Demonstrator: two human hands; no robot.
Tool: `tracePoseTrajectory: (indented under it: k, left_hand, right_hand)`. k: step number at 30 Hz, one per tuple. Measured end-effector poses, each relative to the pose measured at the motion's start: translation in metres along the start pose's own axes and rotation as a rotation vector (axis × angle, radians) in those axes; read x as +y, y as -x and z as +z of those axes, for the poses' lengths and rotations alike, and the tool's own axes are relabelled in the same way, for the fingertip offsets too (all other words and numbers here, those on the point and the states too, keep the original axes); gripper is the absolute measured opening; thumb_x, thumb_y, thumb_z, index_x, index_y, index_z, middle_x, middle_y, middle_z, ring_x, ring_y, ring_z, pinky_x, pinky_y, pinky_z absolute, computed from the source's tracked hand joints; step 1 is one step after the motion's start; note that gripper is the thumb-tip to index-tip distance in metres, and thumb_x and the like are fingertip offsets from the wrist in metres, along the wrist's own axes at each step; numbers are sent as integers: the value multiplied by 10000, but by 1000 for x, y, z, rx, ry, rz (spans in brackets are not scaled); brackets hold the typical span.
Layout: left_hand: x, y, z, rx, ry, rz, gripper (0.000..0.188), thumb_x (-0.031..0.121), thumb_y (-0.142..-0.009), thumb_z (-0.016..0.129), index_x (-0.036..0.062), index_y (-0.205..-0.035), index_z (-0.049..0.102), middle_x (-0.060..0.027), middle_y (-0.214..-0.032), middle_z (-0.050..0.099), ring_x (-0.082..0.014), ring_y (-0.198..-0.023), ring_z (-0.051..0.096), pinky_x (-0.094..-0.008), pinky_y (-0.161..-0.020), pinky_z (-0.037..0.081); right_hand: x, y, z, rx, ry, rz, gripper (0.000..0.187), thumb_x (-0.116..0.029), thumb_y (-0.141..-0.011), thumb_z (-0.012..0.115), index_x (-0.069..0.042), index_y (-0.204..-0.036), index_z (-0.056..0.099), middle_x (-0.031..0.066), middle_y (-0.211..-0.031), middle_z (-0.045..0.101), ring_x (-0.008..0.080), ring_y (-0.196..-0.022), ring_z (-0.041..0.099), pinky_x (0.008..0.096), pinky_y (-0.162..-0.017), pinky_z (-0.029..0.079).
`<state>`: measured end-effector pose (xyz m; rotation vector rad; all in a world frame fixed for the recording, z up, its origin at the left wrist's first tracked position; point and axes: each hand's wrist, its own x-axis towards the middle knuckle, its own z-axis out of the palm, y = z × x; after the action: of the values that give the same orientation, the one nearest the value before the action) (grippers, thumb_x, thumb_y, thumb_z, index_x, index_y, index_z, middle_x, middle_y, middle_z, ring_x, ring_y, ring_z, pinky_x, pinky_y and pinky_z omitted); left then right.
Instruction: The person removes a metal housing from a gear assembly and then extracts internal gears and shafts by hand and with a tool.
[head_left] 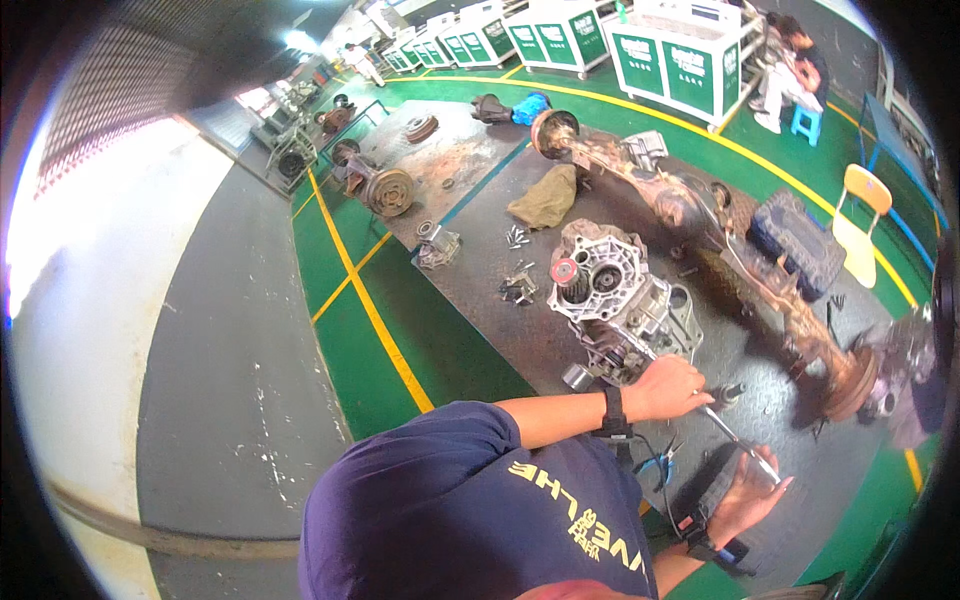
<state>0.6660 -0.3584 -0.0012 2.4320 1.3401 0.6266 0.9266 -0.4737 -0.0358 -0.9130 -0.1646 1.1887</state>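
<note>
An opened grey metal gearbox (655,312) stands on the dark workbench in front of me, its gears showing in the upper housing. A red round piece (564,271) sits on one of its shafts. My left hand (665,388) is closed round a long chrome wrench (725,428), close to the gearbox's near side. My right hand (745,495) grips the wrench's near end. The far end reaches to the gearbox, but its exact contact cannot be made out. A short upright metal cylinder (733,393) stands beside my left hand.
Blue-handled pliers (660,462) lie near my body. Small bolts (516,237), metal parts (519,287) and a brown cloth (545,198) lie beyond the gearbox. A rusty axle (690,205) spans the bench's right side. A yellow chair (858,220) and seated people are farther right.
</note>
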Motion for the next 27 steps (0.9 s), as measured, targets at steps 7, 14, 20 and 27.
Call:
tracePoseTrajectory:
  k: [7, 14, 20, 27]
  left_hand:
    - [-9, 30, -11, 21, -22, 16, 436, 459, -937, 667, 63, -754, 659, -127, -744, 661, -354, -784, 655, -476, -748, 490]
    - [0, 52, -18, 56, 83, 113, 425, 458, -908, 703, 51, -787, 705, -134, -780, 694, -348, -807, 677, -483, -755, 507]
    - [36, -8, 30, -631, 131, -108, 708, 633, -1002, 441, 10, -1107, 759, -231, -1005, 755, -399, -1050, 704, -537, -912, 531]
    - [85, -33, 49, -637, 73, 57, 582, 539, -1008, 480, 39, -1016, 777, -212, -936, 751, -396, -945, 711, -526, -859, 545]
  right_hand:
    - [-64, -8, -21, 15, 360, 510, 692, -627, -1019, 515, 41, -1089, 681, 78, -561, 588, 171, -337, 465, 282, -304, 379]
    - [-100, -3, -11, -673, 785, 1037, 471, -368, -1075, 473, 53, -1028, 678, -38, -475, 347, 74, -347, 267, 266, -337, 181]
    - [-90, -10, -14, -708, 768, 894, 421, -328, -1075, 505, 41, -935, 651, -53, -486, 314, 80, -353, 260, 275, -347, 214]
    - [-105, 18, -27, -662, 850, 757, 297, -274, -965, 677, 12, -886, 659, -48, -534, 396, 70, -396, 325, 264, -373, 223]
